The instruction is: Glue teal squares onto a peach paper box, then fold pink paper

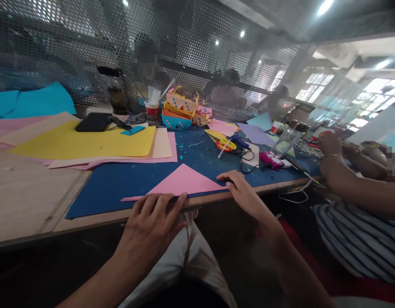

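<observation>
A sheet of pink paper (184, 181) lies folded into a triangle on the blue mat (110, 182), its long folded edge towards me near the table's front edge. A thin strip of the paper sticks out past the triangle at the left. My left hand (151, 218) rests on the folded edge, its fingers stretched out and the thumb apart. At the paper's right corner is my right hand (237, 188), with the corner between its thumb and bent fingers. Part of the near edge is hidden under my left fingers.
Yellow paper (120, 141) over pink sheets lies at the left, with a black wallet-like item (93, 122) on it. Scissors (228, 145), a glue gun (240, 140) and its cable lie beyond. Decorated paper crafts (180, 109) stand behind. A co-worker's arm (345, 175) is at the right.
</observation>
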Demonstrator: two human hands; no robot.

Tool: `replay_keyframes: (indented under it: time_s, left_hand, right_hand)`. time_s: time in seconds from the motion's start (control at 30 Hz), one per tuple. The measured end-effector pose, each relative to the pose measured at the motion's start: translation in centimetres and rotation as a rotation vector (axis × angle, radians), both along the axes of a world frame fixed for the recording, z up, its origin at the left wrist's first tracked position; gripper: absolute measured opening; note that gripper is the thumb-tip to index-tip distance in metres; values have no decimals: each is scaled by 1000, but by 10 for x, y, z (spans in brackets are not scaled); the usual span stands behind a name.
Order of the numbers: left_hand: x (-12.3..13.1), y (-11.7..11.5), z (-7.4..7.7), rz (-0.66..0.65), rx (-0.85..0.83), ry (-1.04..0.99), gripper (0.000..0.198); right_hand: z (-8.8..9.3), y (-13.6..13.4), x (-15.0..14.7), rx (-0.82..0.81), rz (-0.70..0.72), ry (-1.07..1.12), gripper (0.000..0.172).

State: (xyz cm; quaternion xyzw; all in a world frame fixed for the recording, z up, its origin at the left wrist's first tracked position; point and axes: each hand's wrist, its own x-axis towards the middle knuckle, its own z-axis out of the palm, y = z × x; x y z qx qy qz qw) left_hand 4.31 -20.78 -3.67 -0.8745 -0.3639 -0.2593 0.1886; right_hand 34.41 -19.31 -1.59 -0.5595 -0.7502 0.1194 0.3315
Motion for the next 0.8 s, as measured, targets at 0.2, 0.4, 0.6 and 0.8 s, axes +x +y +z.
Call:
replay_keyframes:
  time_s: [0.2, 0.4, 0.6, 0.8]
  left_hand:
    - [3, 0, -1, -13, 26, -32, 52]
    - [3, -1, -3, -9, 30, -29, 44]
    - [3, -4, -2, 18, 2, -29, 48]
    - [-3, -4, -5, 0, 15, -43, 50]
  right_hand:
    - [0, -28, -34, 314, -142, -96, 30]
    - [-11, -40, -88, 289, 135, -273, 40]
    - [-24, -34, -89, 285, 103, -280, 40]
    - [-26, -34, -84, 319, 111, -260, 40]
